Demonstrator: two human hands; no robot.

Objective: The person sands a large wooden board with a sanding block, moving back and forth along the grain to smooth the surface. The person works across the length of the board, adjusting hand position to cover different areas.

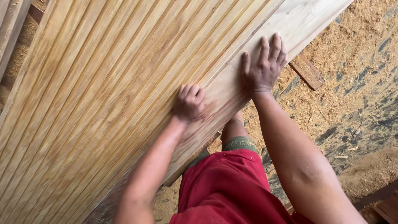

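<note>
A large wooden panel [103, 95] with many narrow grooved ribs fills the left and centre of the head view, running diagonally. Its near side ends in a flat smooth border board [290, 20]. My left hand [189, 102] is a closed fist pressed on the panel where the ribs meet the border; whether anything is inside the fist is hidden. My right hand [265, 64] lies flat with fingers spread on the border board near its outer edge. Below, my red garment [228, 186] and one bent knee show.
The ground to the right is covered in sawdust [356, 45] with dark bare patches. A short wooden offcut [306, 71] lies beside the panel's edge. More timber sits at the far left [12, 33] and the bottom right corner [387, 207].
</note>
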